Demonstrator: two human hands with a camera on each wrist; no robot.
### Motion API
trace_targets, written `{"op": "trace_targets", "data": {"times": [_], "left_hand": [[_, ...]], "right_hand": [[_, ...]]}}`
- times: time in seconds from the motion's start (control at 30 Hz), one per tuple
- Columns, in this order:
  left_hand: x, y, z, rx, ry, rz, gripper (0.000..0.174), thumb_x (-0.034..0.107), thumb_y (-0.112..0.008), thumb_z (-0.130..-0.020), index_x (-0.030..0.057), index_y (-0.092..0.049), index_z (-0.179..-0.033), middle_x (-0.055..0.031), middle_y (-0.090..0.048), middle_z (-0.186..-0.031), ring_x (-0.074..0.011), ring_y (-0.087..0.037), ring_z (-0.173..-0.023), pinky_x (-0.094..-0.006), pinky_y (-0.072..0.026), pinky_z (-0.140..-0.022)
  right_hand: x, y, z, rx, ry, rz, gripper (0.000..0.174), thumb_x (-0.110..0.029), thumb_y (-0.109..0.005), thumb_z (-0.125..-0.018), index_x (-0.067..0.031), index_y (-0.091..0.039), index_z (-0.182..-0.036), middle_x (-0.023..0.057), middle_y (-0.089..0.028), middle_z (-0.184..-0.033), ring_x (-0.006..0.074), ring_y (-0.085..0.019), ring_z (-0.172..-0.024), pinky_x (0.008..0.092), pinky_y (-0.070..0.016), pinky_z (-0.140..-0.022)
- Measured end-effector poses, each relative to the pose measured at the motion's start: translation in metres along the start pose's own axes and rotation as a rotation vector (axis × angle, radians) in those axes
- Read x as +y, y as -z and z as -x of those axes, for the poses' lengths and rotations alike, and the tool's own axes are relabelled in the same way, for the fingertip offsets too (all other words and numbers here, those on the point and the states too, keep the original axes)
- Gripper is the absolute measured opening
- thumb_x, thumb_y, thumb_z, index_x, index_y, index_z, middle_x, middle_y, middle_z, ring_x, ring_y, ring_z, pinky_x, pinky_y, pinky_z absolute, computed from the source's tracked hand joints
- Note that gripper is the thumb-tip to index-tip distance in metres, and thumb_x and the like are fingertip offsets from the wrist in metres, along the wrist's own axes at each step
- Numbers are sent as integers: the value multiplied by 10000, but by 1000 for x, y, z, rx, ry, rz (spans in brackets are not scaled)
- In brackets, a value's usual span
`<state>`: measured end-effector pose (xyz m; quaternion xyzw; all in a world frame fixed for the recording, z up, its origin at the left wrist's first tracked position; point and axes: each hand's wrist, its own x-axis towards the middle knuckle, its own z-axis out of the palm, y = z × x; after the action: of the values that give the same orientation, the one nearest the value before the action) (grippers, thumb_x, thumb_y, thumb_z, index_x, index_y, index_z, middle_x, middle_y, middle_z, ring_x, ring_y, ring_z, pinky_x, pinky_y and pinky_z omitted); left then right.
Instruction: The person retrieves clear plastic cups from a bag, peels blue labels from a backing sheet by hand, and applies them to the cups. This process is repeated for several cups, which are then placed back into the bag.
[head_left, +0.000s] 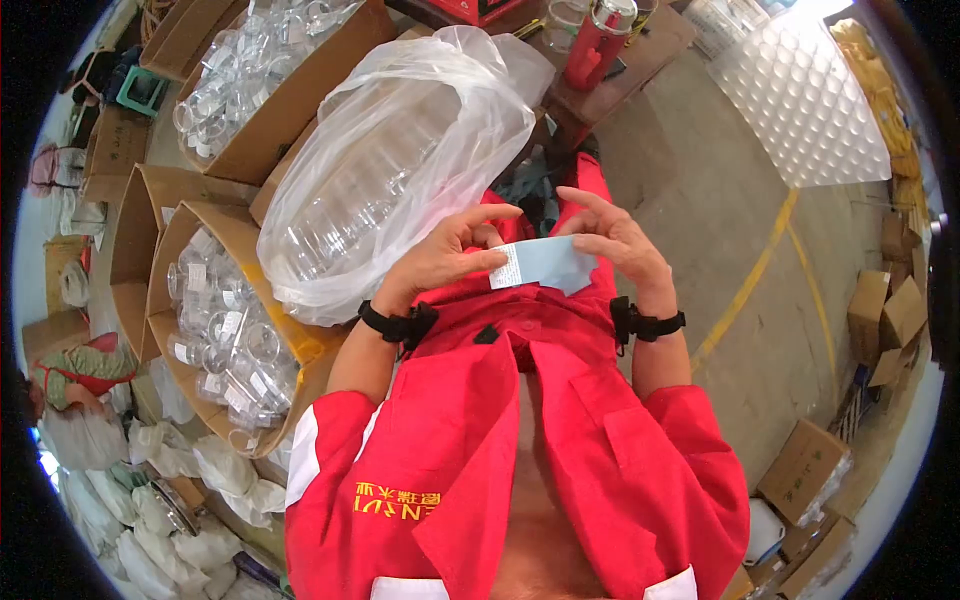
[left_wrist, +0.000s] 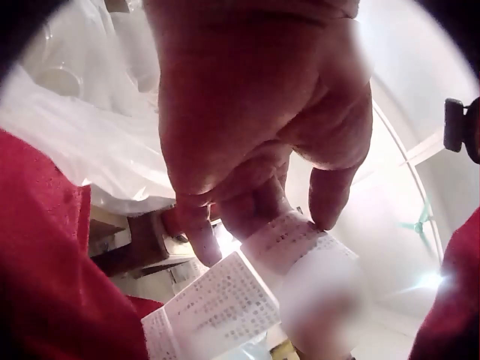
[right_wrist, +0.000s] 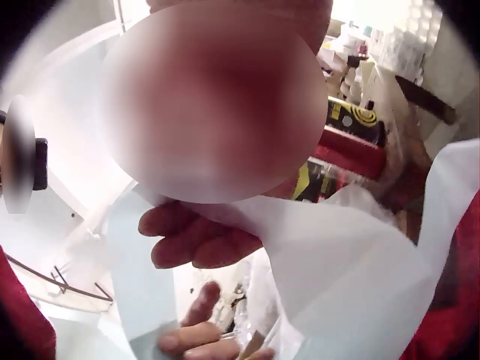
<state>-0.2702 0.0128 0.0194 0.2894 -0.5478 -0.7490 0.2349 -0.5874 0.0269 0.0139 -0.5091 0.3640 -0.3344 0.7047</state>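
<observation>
Over the lap, a strip of printed labels (head_left: 548,264) stretches between the two hands. Its left end shows white with fine print, while the rest shows a pale blue backing. My left hand (head_left: 445,250) pinches the printed end between thumb and fingers. At the other end, my right hand (head_left: 622,245) holds the blue part with its thumb and fingers, index finger raised. In the left wrist view, rows of small print cover the white labels (left_wrist: 214,311) below the fingers. Loose lengths of pale backing (right_wrist: 349,270) hang around the right fingers in the right wrist view.
A clear plastic bag (head_left: 400,170) of transparent containers lies just beyond the left hand. Cardboard boxes at left hold clear containers (head_left: 230,330), several bearing white labels. A red thermos (head_left: 600,45) stands on the brown table (head_left: 650,60) ahead. More cartons (head_left: 805,470) line the right side.
</observation>
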Motion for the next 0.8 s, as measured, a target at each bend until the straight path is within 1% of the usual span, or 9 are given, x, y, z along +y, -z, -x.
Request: {"op": "trace_targets", "data": {"times": [0.17,0.23,0.4,0.47,0.57,0.63,0.67,0.73,0.8], "left_hand": [[8,-6,-21,-131,-6,-83,647,73,-713,-978,78,-439,-1564,16,-656,-932,-78,-603,-867,-265,-496,-793],[13,-4,-25,-136,3,-235,653,80,-715,-979,86,-434,-1568,13,-632,-902,-82,-582,-834,-267,-483,-753],[7,2,-21,-69,5,-266,639,70,-722,-930,48,-477,-1520,-29,-642,-822,-106,-606,-763,-296,-484,-705],[6,3,-20,-71,21,-253,629,69,-723,-930,45,-485,-1512,-33,-639,-815,-108,-607,-763,-299,-484,-704],[1,3,-21,-61,-26,-329,611,56,-713,-928,48,-502,-1502,-30,-655,-838,-126,-623,-772,-320,-501,-710],[-5,0,-24,44,-227,-432,600,72,-740,-934,43,-519,-1491,-62,-693,-986,-165,-649,-887,-332,-527,-806],[-7,-2,-24,44,-227,-434,600,72,-740,-934,43,-519,-1491,-62,-693,-986,-165,-649,-887,-332,-527,-806],[-6,-11,-19,314,-222,-771,535,66,-739,-921,17,-569,-1426,-119,-699,-1033,-215,-673,-916,-345,-542,-821],[-4,-32,-13,401,-166,-731,482,72,-730,-927,10,-596,-1386,-150,-703,-1013,-243,-681,-881,-355,-549,-798]], "right_hand": [[-6,-29,-17,-126,8,304,817,-268,-766,-945,-71,-347,-1619,87,-740,-1082,169,-682,-1045,341,-520,-956],[-1,-28,-16,-95,-30,206,824,-262,-774,-939,-71,-349,-1619,86,-738,-1075,170,-682,-1034,348,-522,-951],[-1,-31,-13,-30,-26,19,814,-211,-781,-931,-65,-361,-1613,72,-733,-1011,163,-680,-947,349,-532,-888],[3,-35,-15,-15,40,308,787,-153,-770,-929,-68,-376,-1605,62,-733,-974,146,-666,-888,337,-533,-837],[1,-39,-18,7,-65,371,748,-107,-746,-933,-61,-393,-1591,62,-738,-958,145,-677,-892,326,-541,-849],[8,-37,-19,37,-37,358,728,-92,-733,-937,-59,-403,-1585,64,-740,-964,144,-681,-898,326,-544,-853],[11,-36,-19,71,-10,342,709,-78,-719,-940,-57,-412,-1578,67,-742,-970,144,-685,-905,326,-547,-856],[14,-38,-18,111,-5,357,689,-62,-705,-947,-56,-419,-1574,65,-741,-966,143,-688,-905,320,-548,-851],[17,-42,-21,126,10,365,671,-47,-691,-953,-54,-426,-1569,63,-740,-963,142,-690,-905,315,-549,-845]]}}
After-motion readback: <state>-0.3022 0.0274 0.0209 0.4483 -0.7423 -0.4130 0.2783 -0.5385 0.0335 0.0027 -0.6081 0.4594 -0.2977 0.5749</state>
